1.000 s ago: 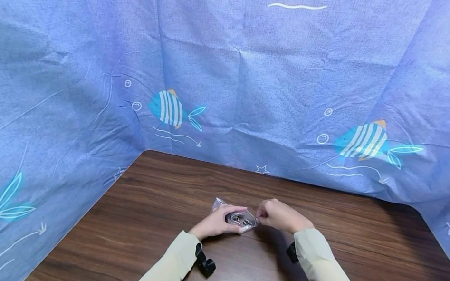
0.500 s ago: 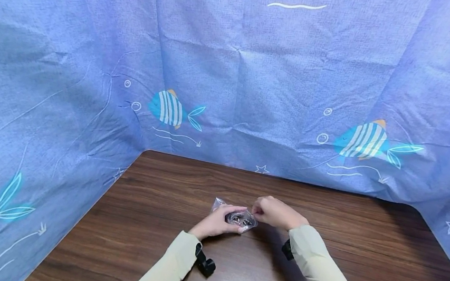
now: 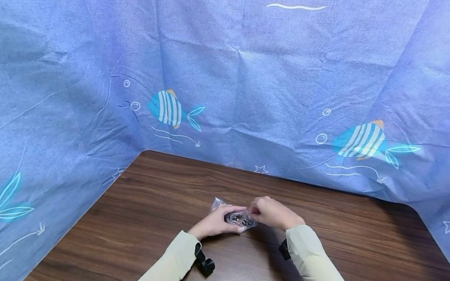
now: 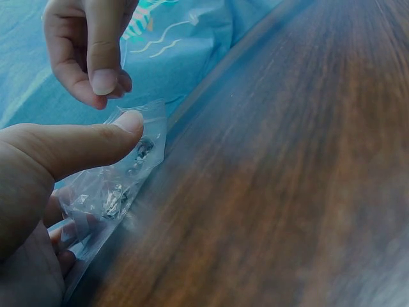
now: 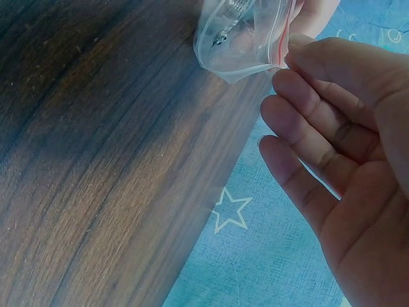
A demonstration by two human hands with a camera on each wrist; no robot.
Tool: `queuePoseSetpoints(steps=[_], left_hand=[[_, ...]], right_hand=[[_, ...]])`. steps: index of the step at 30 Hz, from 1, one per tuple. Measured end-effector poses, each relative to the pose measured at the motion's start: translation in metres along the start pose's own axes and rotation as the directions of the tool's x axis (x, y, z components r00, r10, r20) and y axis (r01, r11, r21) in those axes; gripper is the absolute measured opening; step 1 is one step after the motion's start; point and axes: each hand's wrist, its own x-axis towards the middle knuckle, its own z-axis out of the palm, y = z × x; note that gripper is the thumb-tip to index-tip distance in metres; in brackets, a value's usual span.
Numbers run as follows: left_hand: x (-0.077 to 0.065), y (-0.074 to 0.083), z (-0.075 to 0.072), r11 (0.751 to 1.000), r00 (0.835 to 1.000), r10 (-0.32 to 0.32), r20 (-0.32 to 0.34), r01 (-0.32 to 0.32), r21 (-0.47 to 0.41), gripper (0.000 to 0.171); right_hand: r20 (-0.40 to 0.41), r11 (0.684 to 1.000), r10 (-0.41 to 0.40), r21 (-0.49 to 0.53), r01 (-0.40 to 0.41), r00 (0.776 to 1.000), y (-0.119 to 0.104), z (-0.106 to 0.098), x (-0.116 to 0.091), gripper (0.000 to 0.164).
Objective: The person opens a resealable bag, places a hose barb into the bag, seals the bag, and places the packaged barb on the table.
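Note:
A small clear zip-lock bag (image 3: 245,221) sits low over the middle of the table, with small shiny metal pieces (image 4: 115,199) inside. My left hand (image 3: 213,222) grips it, thumb on the near side and fingers on the far side. At the bag's red-lined mouth (image 5: 282,39), the thumb and index finger of my right hand (image 3: 275,213) pinch the corner, as the right wrist view shows. The other right fingers are bent beside it. What exact kind the metal pieces are is too small to tell.
The dark wooden table (image 3: 176,177) reaches back to a blue cloth (image 3: 275,90) printed with fish, which hangs behind it and along the left. Black wrist straps (image 3: 204,263) sit at both cuffs.
My right hand has moved a little leftward along the bag's mouth toward my left hand. The left hand and the bag have hardly moved.

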Motion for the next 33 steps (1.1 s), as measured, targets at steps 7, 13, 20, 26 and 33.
queuePoseSetpoints(steps=[7,13,20,26,33], left_hand=[[0.0,-0.001,0.0,1.0,1.0,0.001,0.006,-0.001,0.016,0.058],[-0.001,0.0,0.0,1.0,1.0,-0.003,0.01,0.003,-0.005,0.059],[0.0,0.001,-0.002,0.999,0.999,0.002,0.032,-0.001,-0.037,0.056],[0.003,0.005,-0.002,0.995,0.999,-0.031,0.011,0.032,-0.098,0.043],[0.009,0.015,-0.003,0.993,0.997,-0.073,-0.029,0.07,-0.092,0.037]], right_hand=[[0.011,1.0,0.007,0.009,-0.007,1.0,-0.001,0.0,0.0,0.005],[0.013,0.999,0.045,0.026,-0.046,0.999,-0.001,0.0,-0.003,0.004],[-0.024,0.993,0.092,0.073,-0.09,0.996,-0.004,0.002,-0.011,0.01],[-0.134,0.991,0.126,0.057,-0.119,0.983,-0.007,0.009,-0.017,0.011],[-0.219,0.97,0.242,0.093,-0.226,0.945,-0.016,0.021,-0.025,0.014]])
